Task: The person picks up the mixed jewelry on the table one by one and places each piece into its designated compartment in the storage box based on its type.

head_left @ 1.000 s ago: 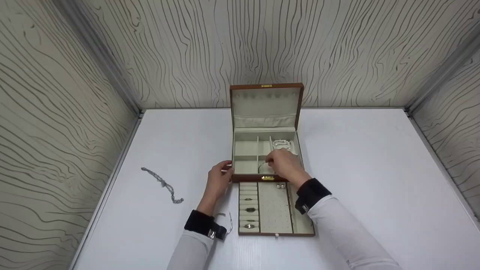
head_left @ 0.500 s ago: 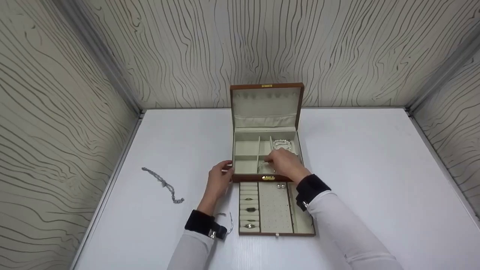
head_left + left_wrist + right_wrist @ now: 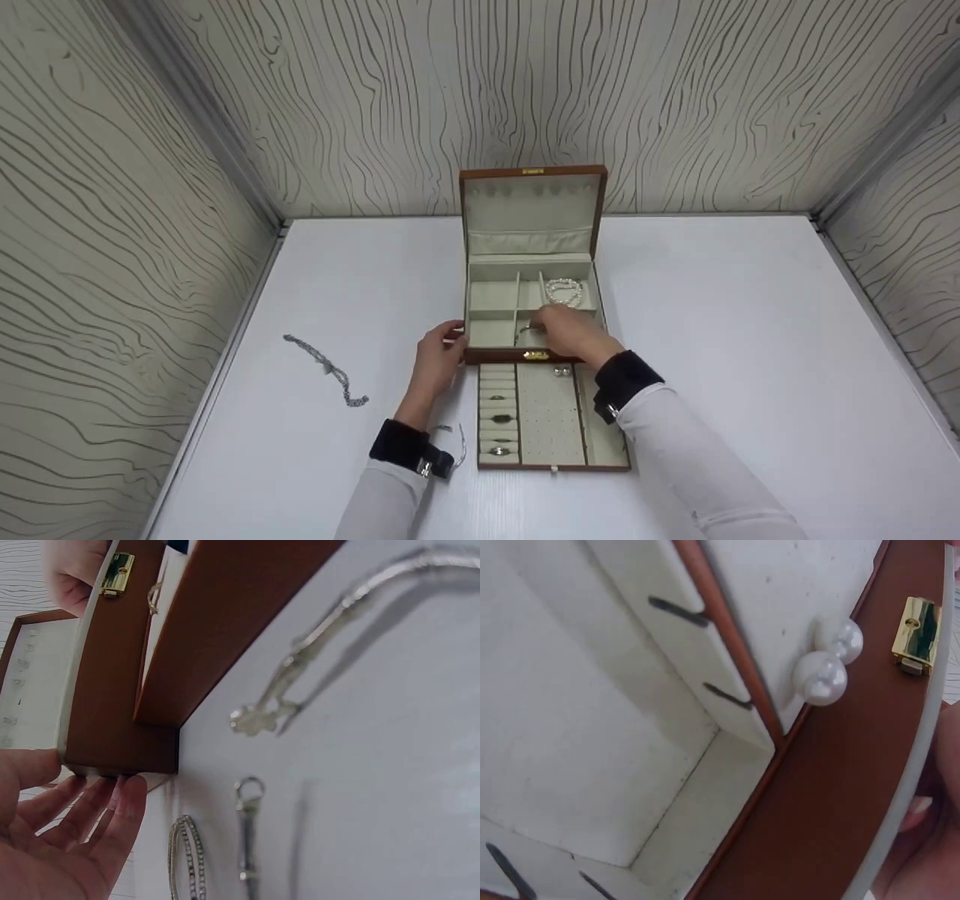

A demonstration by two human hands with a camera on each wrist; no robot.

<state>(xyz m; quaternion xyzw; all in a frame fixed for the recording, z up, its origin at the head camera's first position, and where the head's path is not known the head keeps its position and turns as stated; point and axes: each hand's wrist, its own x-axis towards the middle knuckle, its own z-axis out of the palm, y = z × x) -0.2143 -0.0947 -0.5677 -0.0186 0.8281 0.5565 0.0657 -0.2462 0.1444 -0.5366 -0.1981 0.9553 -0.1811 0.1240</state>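
A brown jewelry box (image 3: 491,357) stands with its lid up. My right hand (image 3: 571,331) reaches over its front wall into the front middle compartment, fingers curled round a thin silvery bracelet (image 3: 527,328) that partly shows beside them. The right wrist view catches only part of that hand at its right edge, without the bracelet. My left hand (image 3: 64,840) rests its fingertips against the box's left side, fingers mostly straight. Behind the right hand, a pearl bracelet (image 3: 562,291) lies in the back right compartment.
The pulled-out drawer (image 3: 551,420) holds several rings (image 3: 501,418) and two pearl earrings (image 3: 821,679). By my left wrist, silvery bracelets (image 3: 249,840) lie on the white table (image 3: 750,337). Farther left is a silver chain (image 3: 328,367). A patterned wall (image 3: 525,90) rises behind the box.
My right hand has sunk slightly lower and nearer the front of the compartment, showing more of the pearl bracelet. The left hand keeps its place at the box's side.
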